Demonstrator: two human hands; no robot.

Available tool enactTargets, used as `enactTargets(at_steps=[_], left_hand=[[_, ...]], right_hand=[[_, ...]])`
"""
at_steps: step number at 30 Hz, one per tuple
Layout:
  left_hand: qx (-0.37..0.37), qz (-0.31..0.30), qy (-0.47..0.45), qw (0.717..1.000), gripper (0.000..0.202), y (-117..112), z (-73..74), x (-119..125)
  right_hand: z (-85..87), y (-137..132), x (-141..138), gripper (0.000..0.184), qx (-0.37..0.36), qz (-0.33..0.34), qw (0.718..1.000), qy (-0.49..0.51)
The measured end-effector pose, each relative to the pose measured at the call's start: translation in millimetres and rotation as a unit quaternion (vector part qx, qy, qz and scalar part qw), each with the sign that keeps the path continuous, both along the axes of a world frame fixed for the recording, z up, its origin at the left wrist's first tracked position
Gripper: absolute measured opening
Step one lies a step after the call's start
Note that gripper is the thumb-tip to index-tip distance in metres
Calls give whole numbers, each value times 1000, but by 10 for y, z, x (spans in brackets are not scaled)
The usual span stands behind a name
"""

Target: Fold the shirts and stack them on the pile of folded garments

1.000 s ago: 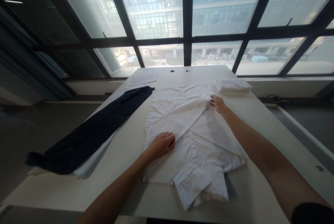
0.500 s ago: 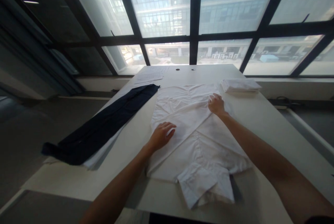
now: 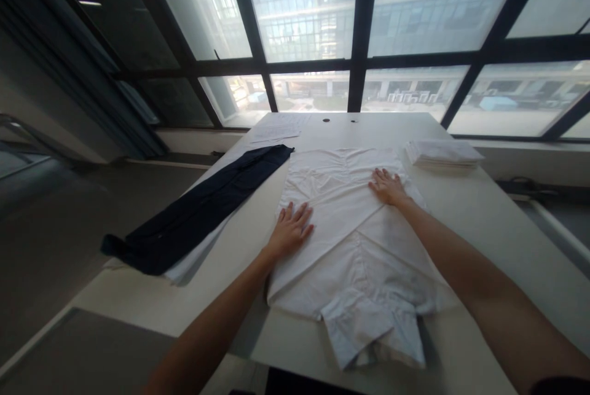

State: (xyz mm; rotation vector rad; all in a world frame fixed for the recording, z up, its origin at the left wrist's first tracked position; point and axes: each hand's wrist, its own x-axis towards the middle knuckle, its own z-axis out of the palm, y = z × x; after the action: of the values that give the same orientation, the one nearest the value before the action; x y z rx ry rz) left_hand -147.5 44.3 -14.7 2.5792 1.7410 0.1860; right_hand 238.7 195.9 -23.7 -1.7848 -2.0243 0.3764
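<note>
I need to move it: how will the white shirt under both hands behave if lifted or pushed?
The white shirt looks thin and creased, so it would probably flop and sag, not hold its folds. Pushed, it would likely bunch rather than slide whole; the left hand and right hand lie flat on it. Being thin, probably light.

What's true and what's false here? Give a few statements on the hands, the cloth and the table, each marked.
1. The left hand and right hand lie open on the shirt. True.
2. The dark garment lies to the right of the shirt. False: it lies to its left.
3. A folded white stack sits at the far right of the table. True.
4. The right hand grips the stack. False: it rests flat on the shirt, apart from the stack.
</note>
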Motion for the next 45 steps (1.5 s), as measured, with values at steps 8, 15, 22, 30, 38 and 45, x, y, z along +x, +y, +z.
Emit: enactTargets(at_steps=[8, 15, 22, 30, 38, 45], left_hand=[[10, -4, 3, 1000, 63, 86, -24, -32], [24, -12, 13, 1000, 63, 136, -59, -61], [32, -14, 20, 999, 61, 145, -68, -68], [23, -10, 35, 999, 62, 107, -17, -58], [27, -16, 32, 999, 60, 130, -62, -112], [-4, -6, 44, 999, 62, 100, -2, -64]], right_hand=[[280, -59, 270, 61, 3, -78, 985, 156], [685, -604, 947, 63, 109, -95, 949, 280], [526, -1337, 613, 52, 91, -46, 983, 151], [62, -1682, 314, 61, 41, 73, 993, -81], [-83, -1651, 378, 64, 26, 35, 993, -109], [-45, -1669, 360, 63, 28, 39, 989, -137]])
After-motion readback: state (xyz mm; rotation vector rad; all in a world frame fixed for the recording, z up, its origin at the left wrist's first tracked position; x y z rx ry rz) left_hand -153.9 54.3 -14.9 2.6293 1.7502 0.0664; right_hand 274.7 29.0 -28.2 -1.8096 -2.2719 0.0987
